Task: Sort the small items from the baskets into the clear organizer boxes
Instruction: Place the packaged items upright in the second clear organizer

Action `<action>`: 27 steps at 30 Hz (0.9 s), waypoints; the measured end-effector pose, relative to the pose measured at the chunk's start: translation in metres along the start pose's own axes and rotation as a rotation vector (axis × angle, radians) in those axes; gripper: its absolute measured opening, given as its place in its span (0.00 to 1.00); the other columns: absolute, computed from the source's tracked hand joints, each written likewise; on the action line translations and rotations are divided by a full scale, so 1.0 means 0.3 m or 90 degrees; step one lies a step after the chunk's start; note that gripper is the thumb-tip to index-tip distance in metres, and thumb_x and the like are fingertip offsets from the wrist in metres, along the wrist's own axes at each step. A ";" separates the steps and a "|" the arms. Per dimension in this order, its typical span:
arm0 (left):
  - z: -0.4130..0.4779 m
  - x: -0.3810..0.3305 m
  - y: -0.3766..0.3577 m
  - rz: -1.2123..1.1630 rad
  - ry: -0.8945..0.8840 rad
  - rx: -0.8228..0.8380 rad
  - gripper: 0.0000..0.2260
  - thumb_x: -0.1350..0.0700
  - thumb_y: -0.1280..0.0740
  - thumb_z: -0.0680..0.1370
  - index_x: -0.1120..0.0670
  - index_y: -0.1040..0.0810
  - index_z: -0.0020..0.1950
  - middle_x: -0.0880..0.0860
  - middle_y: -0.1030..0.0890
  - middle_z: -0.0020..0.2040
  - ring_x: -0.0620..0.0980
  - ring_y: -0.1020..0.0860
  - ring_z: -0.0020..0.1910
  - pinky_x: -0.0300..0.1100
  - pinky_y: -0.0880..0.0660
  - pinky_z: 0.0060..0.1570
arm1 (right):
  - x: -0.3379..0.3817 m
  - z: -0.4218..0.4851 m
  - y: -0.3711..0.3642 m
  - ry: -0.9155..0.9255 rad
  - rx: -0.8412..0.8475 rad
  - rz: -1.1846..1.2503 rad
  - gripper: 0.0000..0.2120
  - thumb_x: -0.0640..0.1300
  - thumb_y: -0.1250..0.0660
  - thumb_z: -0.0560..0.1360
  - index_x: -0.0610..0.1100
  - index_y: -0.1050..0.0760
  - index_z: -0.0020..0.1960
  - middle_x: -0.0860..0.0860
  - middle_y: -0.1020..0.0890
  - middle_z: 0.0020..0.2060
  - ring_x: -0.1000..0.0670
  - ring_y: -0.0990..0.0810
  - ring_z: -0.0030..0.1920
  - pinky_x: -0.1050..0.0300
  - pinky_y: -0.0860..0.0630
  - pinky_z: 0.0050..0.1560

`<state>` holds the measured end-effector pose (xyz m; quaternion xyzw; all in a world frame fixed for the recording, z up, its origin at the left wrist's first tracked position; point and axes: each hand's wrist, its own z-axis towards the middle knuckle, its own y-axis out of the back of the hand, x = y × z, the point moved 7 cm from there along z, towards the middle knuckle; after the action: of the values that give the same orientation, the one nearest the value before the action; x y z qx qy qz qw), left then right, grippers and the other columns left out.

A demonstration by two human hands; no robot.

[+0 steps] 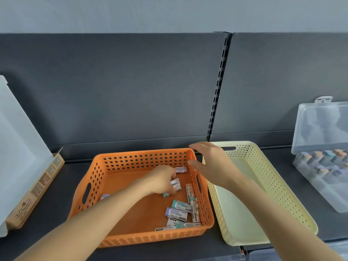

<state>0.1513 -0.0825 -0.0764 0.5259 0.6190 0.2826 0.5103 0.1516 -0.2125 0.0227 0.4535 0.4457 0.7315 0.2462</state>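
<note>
An orange perforated basket (113,162) sits on the dark shelf in front of me, with several small wrapped erasers (178,210) lying in its right half. My left hand (162,179) reaches into the basket with its fingers curled round a few erasers (175,183). My right hand (211,162) hovers over the basket's far right corner, fingers straight and spread, holding nothing. A pale yellow basket (267,185) stands tilted against the orange one on the right and looks empty. A clear organizer box (323,166) at the far right has its lid up and holds several sorted items.
A clear lid or panel (20,147) leans at the far left beside a brown cardboard box (37,189). The dark back panel (131,91) of the shelf rises behind the baskets. Another clear container's edge (282,255) shows at the bottom right.
</note>
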 end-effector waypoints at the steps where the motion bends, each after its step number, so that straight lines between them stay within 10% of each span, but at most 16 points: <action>1: -0.007 0.003 -0.002 0.005 -0.005 -0.001 0.16 0.55 0.27 0.71 0.55 0.25 0.56 0.51 0.24 0.51 0.49 0.27 0.46 0.40 0.30 0.41 | 0.002 -0.002 -0.004 0.004 0.002 -0.002 0.22 0.51 0.37 0.78 0.48 0.32 0.70 0.52 0.27 0.66 0.51 0.28 0.65 0.59 0.30 0.59; 11: -0.166 0.085 0.087 -0.034 -0.008 -0.156 0.10 0.57 0.28 0.73 0.50 0.25 0.50 0.45 0.23 0.46 0.44 0.25 0.43 0.34 0.30 0.36 | 0.071 -0.014 -0.031 0.083 0.027 0.017 0.18 0.49 0.36 0.78 0.48 0.28 0.66 0.52 0.24 0.61 0.52 0.26 0.59 0.64 0.31 0.51; 22: -0.322 0.168 0.131 -0.132 0.034 -0.290 0.07 0.54 0.28 0.73 0.48 0.25 0.48 0.42 0.21 0.46 0.37 0.24 0.42 0.31 0.28 0.38 | 0.143 -0.028 -0.307 0.141 0.358 -0.091 0.26 0.50 0.31 0.74 0.47 0.31 0.69 0.50 0.26 0.65 0.49 0.28 0.65 0.55 0.30 0.64; 27: -0.342 0.189 0.123 -0.192 0.051 -0.300 0.08 0.52 0.28 0.73 0.48 0.25 0.47 0.41 0.22 0.43 0.37 0.24 0.41 0.28 0.33 0.34 | 0.112 -0.042 -0.377 0.115 0.462 -0.141 0.19 0.55 0.29 0.71 0.42 0.26 0.53 0.51 0.23 0.45 0.50 0.22 0.45 0.61 0.27 0.43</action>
<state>0.0737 0.0005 -0.0299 0.2836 0.6271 0.3601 0.6298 0.1197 -0.1379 -0.0639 0.3943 0.7417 0.5320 0.1071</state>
